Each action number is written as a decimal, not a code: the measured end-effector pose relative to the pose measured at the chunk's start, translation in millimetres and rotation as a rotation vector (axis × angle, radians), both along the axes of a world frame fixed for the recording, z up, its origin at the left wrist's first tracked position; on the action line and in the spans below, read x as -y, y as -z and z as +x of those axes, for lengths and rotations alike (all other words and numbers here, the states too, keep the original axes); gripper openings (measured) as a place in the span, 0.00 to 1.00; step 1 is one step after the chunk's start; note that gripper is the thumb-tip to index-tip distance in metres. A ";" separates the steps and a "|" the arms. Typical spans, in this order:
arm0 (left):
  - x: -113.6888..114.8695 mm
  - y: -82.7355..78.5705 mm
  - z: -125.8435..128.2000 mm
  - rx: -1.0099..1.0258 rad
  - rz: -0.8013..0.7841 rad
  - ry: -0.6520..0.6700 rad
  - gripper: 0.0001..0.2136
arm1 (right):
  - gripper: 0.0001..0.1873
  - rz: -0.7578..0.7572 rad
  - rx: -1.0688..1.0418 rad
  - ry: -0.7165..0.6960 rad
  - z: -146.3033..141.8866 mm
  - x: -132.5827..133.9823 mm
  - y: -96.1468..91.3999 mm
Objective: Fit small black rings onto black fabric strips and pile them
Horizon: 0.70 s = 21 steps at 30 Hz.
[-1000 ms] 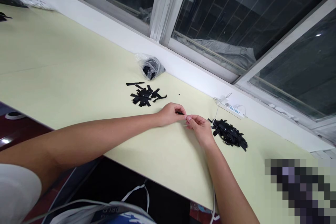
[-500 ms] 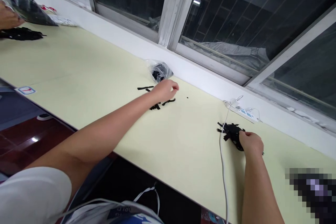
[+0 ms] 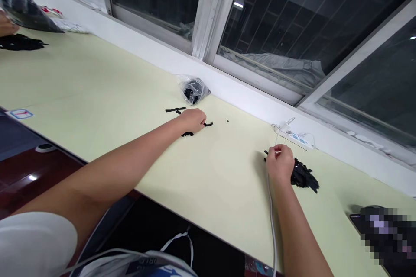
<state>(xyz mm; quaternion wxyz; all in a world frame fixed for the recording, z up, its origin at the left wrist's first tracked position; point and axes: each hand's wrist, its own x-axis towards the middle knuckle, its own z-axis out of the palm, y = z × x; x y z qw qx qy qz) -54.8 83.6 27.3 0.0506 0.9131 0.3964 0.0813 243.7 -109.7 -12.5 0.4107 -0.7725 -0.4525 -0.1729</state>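
My left hand (image 3: 193, 120) lies curled on a small pile of black strips (image 3: 186, 132) on the pale yellow table (image 3: 97, 91); what its fingers hold is hidden. My right hand (image 3: 280, 163) is closed at the left edge of a second pile of black strips (image 3: 303, 175), pinching a small black piece. A loose black strip (image 3: 174, 109) lies just left of the left hand.
A clear plastic bag of black parts (image 3: 193, 90) sits by the window ledge. A white cable (image 3: 272, 220) runs from a power strip (image 3: 297, 137) past my right wrist. Another person's hand (image 3: 6, 26) and more black strips (image 3: 19, 42) are at the far left. A blurred dark object (image 3: 383, 233) lies at the right.
My hands, together a second ago, have parted. The left went to the left pile and settled on it. The right reached to the right pile and has since drawn back left.
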 end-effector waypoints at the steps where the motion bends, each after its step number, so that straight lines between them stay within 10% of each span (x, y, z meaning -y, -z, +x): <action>1: 0.1 0.0 0.2 -0.003 -0.004 0.008 0.04 | 0.07 -0.002 -0.026 -0.013 -1.6 -0.6 0.0; 8: 36.4 -13.0 13.4 0.142 -0.068 0.255 0.05 | 0.10 -0.024 -0.197 -0.212 -21.8 -2.2 -2.6; 15: 87.2 -2.9 39.4 0.391 -0.482 0.537 0.08 | 0.25 -0.246 -0.502 -0.924 -79.6 4.9 -24.6; 21: 84.2 9.1 44.0 0.510 -0.667 0.432 0.07 | 0.23 -0.458 -0.632 -0.942 -79.9 -1.4 -13.6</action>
